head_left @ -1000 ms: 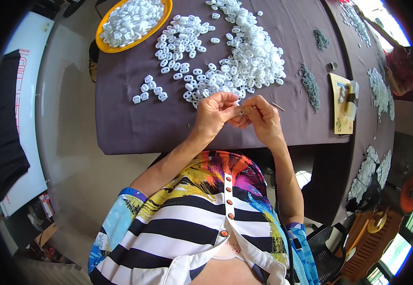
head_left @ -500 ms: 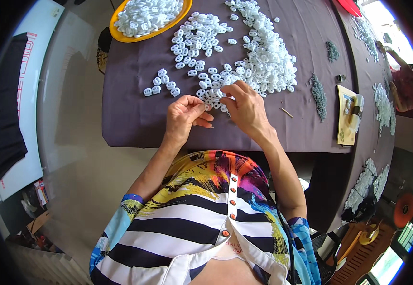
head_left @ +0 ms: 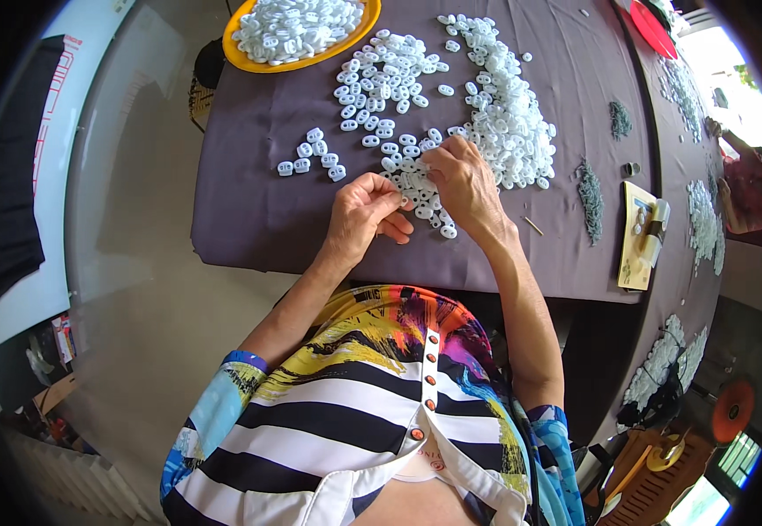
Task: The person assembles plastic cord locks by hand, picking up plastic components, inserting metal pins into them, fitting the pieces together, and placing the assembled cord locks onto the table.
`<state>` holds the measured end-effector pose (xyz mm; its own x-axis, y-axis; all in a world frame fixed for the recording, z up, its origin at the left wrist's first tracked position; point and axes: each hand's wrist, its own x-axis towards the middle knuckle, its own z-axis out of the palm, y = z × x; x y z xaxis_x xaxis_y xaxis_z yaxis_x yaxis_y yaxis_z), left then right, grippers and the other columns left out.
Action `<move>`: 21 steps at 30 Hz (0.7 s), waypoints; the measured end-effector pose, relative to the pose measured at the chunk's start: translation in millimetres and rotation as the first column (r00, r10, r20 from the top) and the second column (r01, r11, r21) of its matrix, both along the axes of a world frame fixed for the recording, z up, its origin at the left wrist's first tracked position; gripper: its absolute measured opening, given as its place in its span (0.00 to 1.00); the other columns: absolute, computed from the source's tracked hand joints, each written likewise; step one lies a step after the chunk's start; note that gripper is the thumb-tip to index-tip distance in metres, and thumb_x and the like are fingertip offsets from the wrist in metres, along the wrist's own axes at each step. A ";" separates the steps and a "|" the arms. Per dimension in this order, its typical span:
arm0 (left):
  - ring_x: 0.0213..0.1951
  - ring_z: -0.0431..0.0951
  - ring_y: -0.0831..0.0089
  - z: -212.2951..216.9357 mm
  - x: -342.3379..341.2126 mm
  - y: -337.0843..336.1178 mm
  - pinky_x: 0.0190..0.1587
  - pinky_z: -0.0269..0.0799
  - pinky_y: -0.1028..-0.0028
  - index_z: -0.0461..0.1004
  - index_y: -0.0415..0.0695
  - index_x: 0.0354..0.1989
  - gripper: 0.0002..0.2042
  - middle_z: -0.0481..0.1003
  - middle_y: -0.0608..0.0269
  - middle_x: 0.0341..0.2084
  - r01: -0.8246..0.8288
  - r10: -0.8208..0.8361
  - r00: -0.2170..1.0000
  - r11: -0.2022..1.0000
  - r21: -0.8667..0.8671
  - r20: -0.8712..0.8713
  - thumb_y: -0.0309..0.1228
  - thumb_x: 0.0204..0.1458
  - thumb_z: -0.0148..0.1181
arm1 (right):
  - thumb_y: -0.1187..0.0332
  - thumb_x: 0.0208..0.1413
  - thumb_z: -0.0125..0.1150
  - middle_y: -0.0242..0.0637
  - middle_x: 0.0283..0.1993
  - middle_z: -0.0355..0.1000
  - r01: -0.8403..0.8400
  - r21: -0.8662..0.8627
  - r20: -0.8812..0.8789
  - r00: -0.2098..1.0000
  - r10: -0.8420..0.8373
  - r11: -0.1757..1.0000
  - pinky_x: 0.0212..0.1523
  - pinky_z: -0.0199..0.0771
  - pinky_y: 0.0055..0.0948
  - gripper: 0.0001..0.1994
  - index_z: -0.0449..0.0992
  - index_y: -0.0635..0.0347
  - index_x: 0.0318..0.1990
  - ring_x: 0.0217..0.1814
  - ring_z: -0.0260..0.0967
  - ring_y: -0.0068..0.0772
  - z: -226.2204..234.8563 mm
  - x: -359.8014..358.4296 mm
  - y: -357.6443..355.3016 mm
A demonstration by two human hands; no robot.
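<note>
Both hands meet at the near edge of the scatter of small white plastic pieces point(head_left: 416, 188) on the purple-covered surface point(head_left: 249, 210). The left hand point(head_left: 365, 215) is curled, fingertips pinched close — whether a piece sits between them I cannot tell. The right hand point(head_left: 462, 182) lies loosely bent over the pieces, fingertips touching them. A yellow tray point(head_left: 249, 60) of the same pieces stands at the far edge — probably within reach for sorting.
</note>
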<state>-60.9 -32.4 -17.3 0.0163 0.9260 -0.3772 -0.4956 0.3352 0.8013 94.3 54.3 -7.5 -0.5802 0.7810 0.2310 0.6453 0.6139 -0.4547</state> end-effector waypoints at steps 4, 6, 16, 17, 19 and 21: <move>0.18 0.75 0.74 2.9 3.6 3.2 0.19 0.74 0.75 0.67 0.37 0.32 0.04 0.74 0.55 0.26 0.013 -0.013 1.000 1.000 0.009 -0.004 0.26 0.52 0.50 | 0.77 0.42 0.59 0.38 0.30 0.68 0.057 -0.013 -0.081 0.995 -0.057 0.998 0.33 0.69 0.32 0.08 0.75 0.59 0.33 0.33 0.68 0.37 3.0 4.6 -3.9; 0.18 0.75 0.74 5.0 7.5 4.4 0.19 0.74 0.75 0.67 0.37 0.32 0.05 0.74 0.55 0.25 0.018 -0.018 1.000 1.000 0.018 -0.011 0.26 0.52 0.50 | 0.77 0.43 0.59 0.37 0.29 0.70 0.102 -0.040 -0.142 0.984 -0.107 0.994 0.29 0.70 0.30 0.07 0.74 0.60 0.33 0.29 0.70 0.33 4.2 8.9 -10.0; 0.18 0.74 0.76 14.9 33.7 19.4 0.18 0.73 0.77 0.68 0.36 0.33 0.05 0.74 0.56 0.23 0.109 -0.110 0.994 0.989 0.100 0.008 0.26 0.51 0.52 | 0.79 0.50 0.54 0.37 0.34 0.73 -0.243 -0.773 -0.623 0.460 -0.633 0.585 0.36 0.76 0.24 0.10 0.73 0.66 0.42 0.33 0.74 0.27 7.9 41.0 -36.7; 0.18 0.74 0.76 15.8 35.6 20.1 0.18 0.73 0.77 0.68 0.36 0.33 0.05 0.74 0.56 0.23 0.109 -0.109 0.994 0.989 0.103 -0.003 0.25 0.51 0.52 | 0.79 0.50 0.54 0.37 0.35 0.73 -0.262 -0.772 -0.630 0.441 -0.639 0.580 0.36 0.76 0.24 0.11 0.73 0.66 0.42 0.34 0.74 0.27 8.1 43.5 -37.9; 0.18 0.74 0.76 17.0 38.1 20.3 0.18 0.73 0.77 0.68 0.36 0.33 0.05 0.74 0.55 0.23 0.115 -0.114 0.993 0.988 0.107 -0.013 0.25 0.51 0.52 | 0.79 0.50 0.55 0.37 0.35 0.73 -0.267 -0.776 -0.626 0.436 -0.646 0.572 0.36 0.76 0.24 0.11 0.73 0.65 0.42 0.34 0.73 0.26 10.7 46.7 -39.0; 0.18 0.74 0.77 16.1 39.4 19.7 0.18 0.72 0.78 0.68 0.36 0.33 0.05 0.74 0.55 0.23 0.109 -0.107 0.994 0.988 0.110 -0.017 0.25 0.51 0.52 | 0.79 0.50 0.55 0.37 0.35 0.73 -0.278 -0.779 -0.624 0.434 -0.650 0.562 0.37 0.76 0.24 0.11 0.73 0.65 0.42 0.34 0.73 0.26 11.6 48.5 -40.0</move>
<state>-21.5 -12.7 -1.2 0.1148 0.9552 -0.2729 -0.4522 0.2948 0.8418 142.8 14.3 4.1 -0.2708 0.9342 -0.2320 -0.2802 -0.3071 -0.9095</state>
